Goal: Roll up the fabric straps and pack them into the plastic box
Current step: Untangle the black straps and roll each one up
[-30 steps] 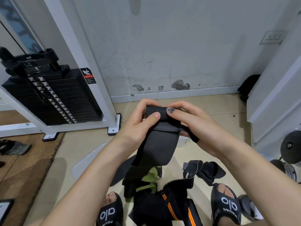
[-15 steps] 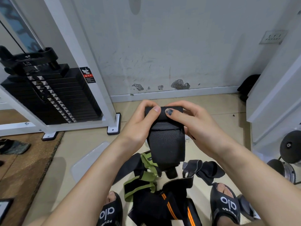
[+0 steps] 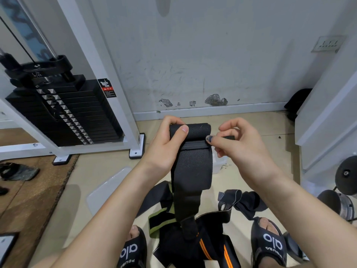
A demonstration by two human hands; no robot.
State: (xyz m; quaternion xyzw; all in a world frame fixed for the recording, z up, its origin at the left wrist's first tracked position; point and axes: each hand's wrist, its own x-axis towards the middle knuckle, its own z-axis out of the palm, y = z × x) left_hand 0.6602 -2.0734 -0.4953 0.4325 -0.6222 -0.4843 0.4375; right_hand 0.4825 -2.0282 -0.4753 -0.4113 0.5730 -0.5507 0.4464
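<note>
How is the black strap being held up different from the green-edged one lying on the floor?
The black strap is lifted in the air, gripped by the left hand with its top end rolled; the green-edged strap lies loose on the floor, untouched. The held strap is plain black all over; the floor one has green borders. The held one hangs straight down; the floor one is bent and crumpled. Both are wide fabric bands.

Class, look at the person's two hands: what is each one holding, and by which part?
The left hand grips the rolled top end of the wide black strap. The right hand pinches a thin black tab beside the roll.
</note>
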